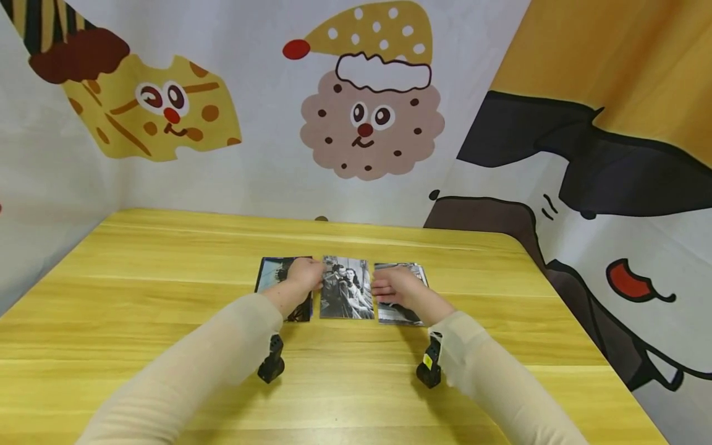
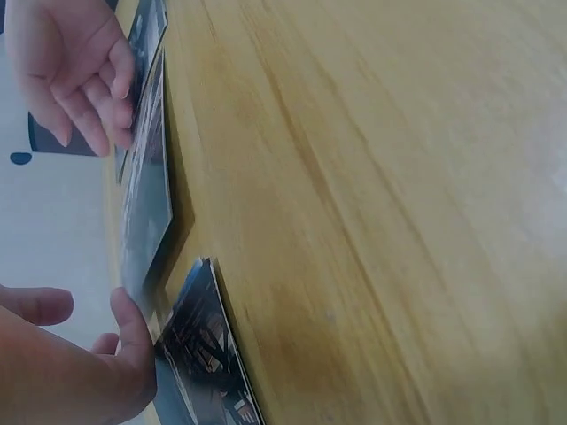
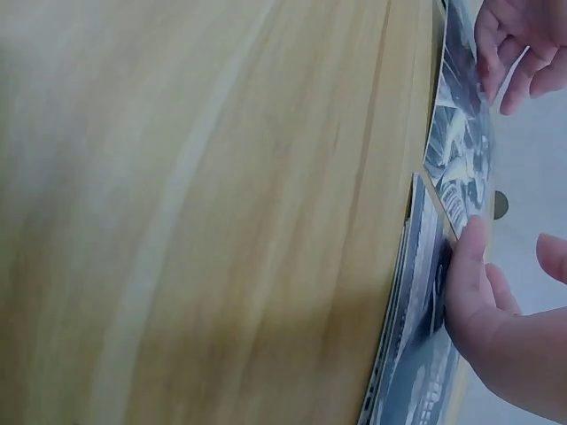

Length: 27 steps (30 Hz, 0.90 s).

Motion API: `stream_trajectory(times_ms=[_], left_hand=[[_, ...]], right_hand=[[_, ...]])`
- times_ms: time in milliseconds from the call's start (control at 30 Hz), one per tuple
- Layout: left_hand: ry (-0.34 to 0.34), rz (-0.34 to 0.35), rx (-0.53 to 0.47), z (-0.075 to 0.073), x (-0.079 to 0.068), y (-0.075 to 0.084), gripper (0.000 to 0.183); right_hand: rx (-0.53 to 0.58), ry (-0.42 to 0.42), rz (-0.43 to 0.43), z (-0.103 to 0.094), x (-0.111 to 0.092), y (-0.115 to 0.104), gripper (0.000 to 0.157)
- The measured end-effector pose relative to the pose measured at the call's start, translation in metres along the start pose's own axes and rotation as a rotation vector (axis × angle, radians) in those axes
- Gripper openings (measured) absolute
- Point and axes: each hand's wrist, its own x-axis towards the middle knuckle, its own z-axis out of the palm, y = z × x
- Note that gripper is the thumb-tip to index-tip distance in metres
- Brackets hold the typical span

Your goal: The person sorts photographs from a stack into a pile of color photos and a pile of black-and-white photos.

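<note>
Three black-and-white or dark photo prints lie in a row. The middle photo (image 1: 347,288) shows a couple, and its near edge casts a shadow in the left wrist view. My left hand (image 1: 302,277) is over the left photo (image 1: 271,272), its fingertips at the middle photo's left edge. At that photo's right edge are the fingers of my right hand (image 1: 399,286), which partly covers the right photo (image 1: 394,315). Both thumbs stand apart from the fingers. The right photo lies on a stack, its layered edges visible in the right wrist view.
The prints rest on a yellow wood-grain table (image 1: 345,389). A cartoon-printed curtain (image 1: 261,185) hangs behind the table's far edge. Small black cameras sit at the left wrist (image 1: 271,360) and right wrist (image 1: 429,361).
</note>
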Motion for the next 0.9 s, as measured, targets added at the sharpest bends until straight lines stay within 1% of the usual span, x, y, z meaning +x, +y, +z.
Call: stream_trajectory(times_ms=[100,167,267,300,367,533,733,833,900], left_hand=[[-0.013,0.011,-0.026,0.002,0.002,-0.001,0.04],[-0.036,0.022,-0.023,0.005,0.001,-0.001,0.042],[-0.058,0.032,0.024,0.008,-0.001,-0.001,0.042],[-0.058,0.031,0.046,0.009,-0.002,-0.001,0.042],[-0.058,0.035,0.06,0.011,-0.003,-0.001,0.044],[-0.053,0.044,0.055,0.01,-0.003,0.001,0.049],[-0.042,0.028,0.053,0.01,-0.003,0.0,0.048],[-0.045,0.025,0.052,0.01,-0.003,0.0,0.048],[-0.052,0.024,0.047,0.009,-0.003,0.0,0.049]], right_hand=[[0.044,-0.012,0.009,0.001,0.0,0.001,0.046],[0.057,-0.026,0.011,0.004,-0.001,0.001,0.046],[0.044,-0.033,0.007,0.009,-0.002,0.0,0.045],[0.035,-0.032,0.006,0.01,-0.003,0.0,0.045],[0.01,-0.021,0.01,0.011,-0.003,-0.001,0.045],[-0.052,0.011,0.031,0.007,-0.002,-0.003,0.047],[-0.118,0.04,0.039,-0.001,-0.003,-0.005,0.048],[-0.145,0.042,0.039,-0.002,-0.005,-0.007,0.048],[-0.158,0.024,0.037,-0.001,-0.006,-0.008,0.05]])
